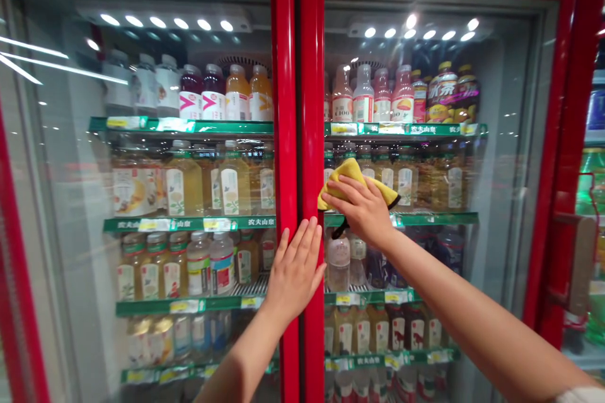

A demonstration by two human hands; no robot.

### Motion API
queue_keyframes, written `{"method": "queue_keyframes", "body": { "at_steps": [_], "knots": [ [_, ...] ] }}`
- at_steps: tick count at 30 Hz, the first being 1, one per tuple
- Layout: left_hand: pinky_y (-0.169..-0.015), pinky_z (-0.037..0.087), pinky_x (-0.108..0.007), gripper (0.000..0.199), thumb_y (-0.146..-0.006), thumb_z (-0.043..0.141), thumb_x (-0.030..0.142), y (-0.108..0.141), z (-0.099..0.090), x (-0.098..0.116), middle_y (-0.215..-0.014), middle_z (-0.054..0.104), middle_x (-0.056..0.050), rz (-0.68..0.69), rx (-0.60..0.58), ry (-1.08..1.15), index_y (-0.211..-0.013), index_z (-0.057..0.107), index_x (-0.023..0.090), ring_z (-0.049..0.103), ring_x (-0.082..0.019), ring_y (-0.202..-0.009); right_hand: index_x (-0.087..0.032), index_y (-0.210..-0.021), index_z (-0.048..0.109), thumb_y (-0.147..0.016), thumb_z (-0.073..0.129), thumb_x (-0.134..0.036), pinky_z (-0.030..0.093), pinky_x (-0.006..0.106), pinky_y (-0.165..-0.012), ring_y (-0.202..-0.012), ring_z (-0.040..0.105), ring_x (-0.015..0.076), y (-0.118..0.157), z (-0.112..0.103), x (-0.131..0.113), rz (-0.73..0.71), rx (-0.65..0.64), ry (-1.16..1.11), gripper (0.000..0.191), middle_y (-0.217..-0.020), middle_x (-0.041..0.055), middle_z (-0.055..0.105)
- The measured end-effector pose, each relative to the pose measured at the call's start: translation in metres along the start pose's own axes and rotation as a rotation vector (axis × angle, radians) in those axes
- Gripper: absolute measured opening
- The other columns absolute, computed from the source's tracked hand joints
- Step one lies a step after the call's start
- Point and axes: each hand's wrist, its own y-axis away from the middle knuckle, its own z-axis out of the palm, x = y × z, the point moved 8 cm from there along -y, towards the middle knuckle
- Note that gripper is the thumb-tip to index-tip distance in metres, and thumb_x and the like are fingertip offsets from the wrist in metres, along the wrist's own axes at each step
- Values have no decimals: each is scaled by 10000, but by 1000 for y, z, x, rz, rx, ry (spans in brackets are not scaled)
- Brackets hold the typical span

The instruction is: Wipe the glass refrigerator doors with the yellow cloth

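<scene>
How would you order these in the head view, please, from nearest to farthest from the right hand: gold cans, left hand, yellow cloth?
1. Yellow cloth: touching, under the right hand.
2. Left hand: lower left, over the red door frame.
3. Gold cans: far lower left.

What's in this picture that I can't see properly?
All in the head view:
Palm of the right hand: turned away, hidden by the back of the hand.
Drinks behind the yellow cloth: covered by it.
Part of the red door frames: covered by the left hand.
Bottom bottles: cut off by the lower edge.
Writing on the price tags: too small and blurry.
</scene>
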Motion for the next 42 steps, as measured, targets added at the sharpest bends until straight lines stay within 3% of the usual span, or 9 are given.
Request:
{"method": "queue_keyframes", "body": {
  "at_steps": [3,9,12,15,17,21,30,37,42],
  "knots": [
    [-1312,65,-446,865,-987,554,400,2,1,0,-1647,338,-133,-5,2,-1,-1634,70,90,204,-232,-1572,-356,-1335,640,-1004,503,-180,257,435,-1192,-1388,500,199,-8,1,1,74,30,15,399,-1444,-8,632],
    [-1311,72,-453,844,-992,544,400,13,2,1,-1639,358,-131,-5,-22,4,-1633,89,93,226,-235,-1567,-333,-1348,633,-1015,505,-204,263,426,-1184,-1356,519,195,39,4,-30,-110,-50,-44,379,-1412,-13,658],
    [-1310,101,-456,848,-988,549,409,20,1,1,-1632,378,-127,4,-28,1,-1634,96,98,246,-234,-1562,-328,-1300,661,-1020,501,-181,361,395,-1104,-1291,569,184,44,-6,-28,-62,46,-138,355,-1328,-4,708],
    [-1308,126,-452,847,-984,555,418,25,-1,0,-1626,391,-128,4,-21,-2,-1633,116,97,251,-238,-1560,-323,-1309,657,-995,519,-125,441,383,-1006,-1268,584,206,33,-18,-20,92,223,-217,396,-1276,38,719],
    [-1310,114,-452,842,-983,558,410,27,-2,0,-1624,396,-130,0,-11,-5,-1631,126,89,241,-241,-1563,-342,-1314,655,-984,532,-114,449,395,-991,-1266,582,222,23,-19,-26,84,277,-203,419,-1273,44,712],
    [-1312,98,-463,820,-987,553,399,27,-7,-2,-1630,382,-136,-14,2,-21,-1627,150,82,205,-242,-1573,-372,-1282,676,-1010,515,-165,427,408,-1005,-1263,571,220,3,-9,-39,-20,244,-105,378,-1281,18,707],
    [-1303,146,-477,814,-997,532,379,4,-8,-4,-1662,302,-144,-66,1,-23,-1633,111,95,176,-248,-1580,-461,-1388,595,-1021,497,-241,375,447,-1066,-1328,476,266,-51,4,0,156,167,-2,439,-1432,-17,607],
    [-1288,179,-506,855,-996,540,372,30,0,2,-1654,306,-176,-172,-1,16,-1637,44,99,218,-279,-1568,-397,-1318,648,-995,518,-214,382,429,-1043,-1334,488,252,-15,1,-29,-12,178,-4,393,-1397,7,629],
    [-1279,219,-483,860,-997,534,371,51,4,10,-1655,307,-177,-196,-21,36,-1633,33,79,214,-278,-1568,-415,-1334,631,-981,546,-227,350,438,-1089,-1343,490,238,21,9,-49,-19,96,-51,409,-1395,-3,638]
  ]
}}
